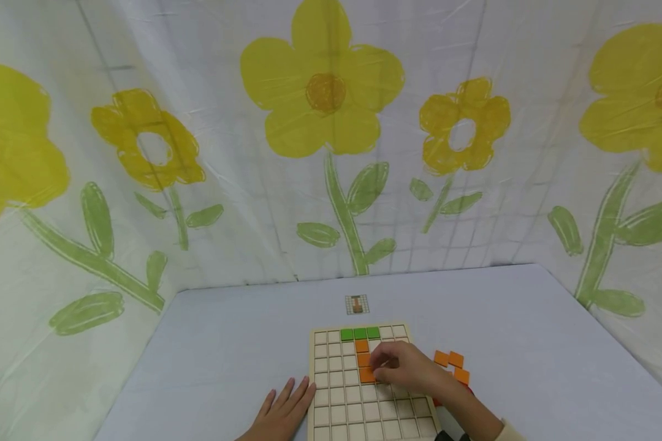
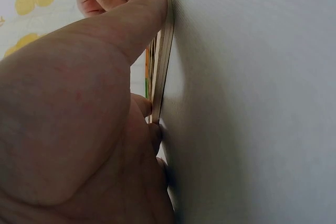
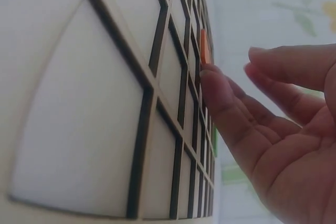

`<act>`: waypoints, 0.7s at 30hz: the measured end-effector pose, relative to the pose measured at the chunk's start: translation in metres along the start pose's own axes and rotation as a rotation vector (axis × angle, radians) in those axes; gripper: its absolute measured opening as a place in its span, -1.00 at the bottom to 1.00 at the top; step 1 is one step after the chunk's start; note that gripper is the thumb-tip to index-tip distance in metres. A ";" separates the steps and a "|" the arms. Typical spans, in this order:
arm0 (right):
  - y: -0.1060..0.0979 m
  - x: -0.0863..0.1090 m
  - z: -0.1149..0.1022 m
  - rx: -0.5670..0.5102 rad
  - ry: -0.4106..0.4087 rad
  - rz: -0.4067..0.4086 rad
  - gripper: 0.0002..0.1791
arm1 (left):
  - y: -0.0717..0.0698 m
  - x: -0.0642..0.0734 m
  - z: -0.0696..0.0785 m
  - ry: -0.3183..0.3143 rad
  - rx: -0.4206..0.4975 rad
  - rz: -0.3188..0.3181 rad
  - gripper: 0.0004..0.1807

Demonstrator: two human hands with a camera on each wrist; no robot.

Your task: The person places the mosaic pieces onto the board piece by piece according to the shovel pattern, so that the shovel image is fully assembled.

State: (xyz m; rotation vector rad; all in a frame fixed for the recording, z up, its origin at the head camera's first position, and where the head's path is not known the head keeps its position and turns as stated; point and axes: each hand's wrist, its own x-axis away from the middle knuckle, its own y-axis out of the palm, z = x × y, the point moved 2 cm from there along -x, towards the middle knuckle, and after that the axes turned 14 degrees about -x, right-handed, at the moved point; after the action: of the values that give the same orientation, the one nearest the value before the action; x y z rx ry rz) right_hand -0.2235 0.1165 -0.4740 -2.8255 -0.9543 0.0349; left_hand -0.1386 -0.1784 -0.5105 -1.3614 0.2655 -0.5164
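Observation:
A wooden grid board [image 1: 337, 414] with white cells lies flat on the table. Three green tiles [image 1: 360, 334] fill cells along its far row, and a column of orange tiles [image 1: 361, 346] runs nearer from the middle one. Over the nearest orange tile [image 1: 366, 375] is my right hand [image 1: 405, 367], its fingertips right at that tile. In the right wrist view, a gap shows between thumb and fingers, with an orange tile [image 3: 205, 48] in the board by one fingertip. My left hand [image 1: 284, 409] rests beside the board, straight fingers at its left edge [image 2: 166, 40].
Several loose orange tiles [image 1: 456, 359] lie right of the board, with red pieces [image 1: 470, 388] partly hidden behind the right forearm. A small pattern card [image 1: 357, 304] lies beyond the board. Behind the white table [image 1: 220, 343] hangs a flower-printed curtain [image 1: 243, 202].

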 end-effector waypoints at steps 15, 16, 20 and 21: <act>0.006 0.009 -0.008 0.156 -0.031 -0.048 -0.93 | 0.000 0.000 0.001 0.002 0.012 0.010 0.17; 0.006 0.010 -0.009 0.157 -0.035 -0.054 -0.93 | 0.000 0.000 0.001 0.003 0.013 0.009 0.17; 0.004 0.014 -0.009 0.133 -0.034 -0.083 -0.91 | 0.000 0.000 0.000 -0.001 0.017 0.003 0.17; 0.003 0.015 -0.008 0.135 -0.031 -0.083 -0.91 | 0.000 0.000 0.000 -0.005 0.014 0.001 0.17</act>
State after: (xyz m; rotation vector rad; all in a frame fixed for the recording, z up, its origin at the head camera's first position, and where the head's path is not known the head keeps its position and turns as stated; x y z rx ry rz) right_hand -0.2088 0.1222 -0.4664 -2.6672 -1.0337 0.1283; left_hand -0.1382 -0.1787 -0.5109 -1.3486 0.2578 -0.5136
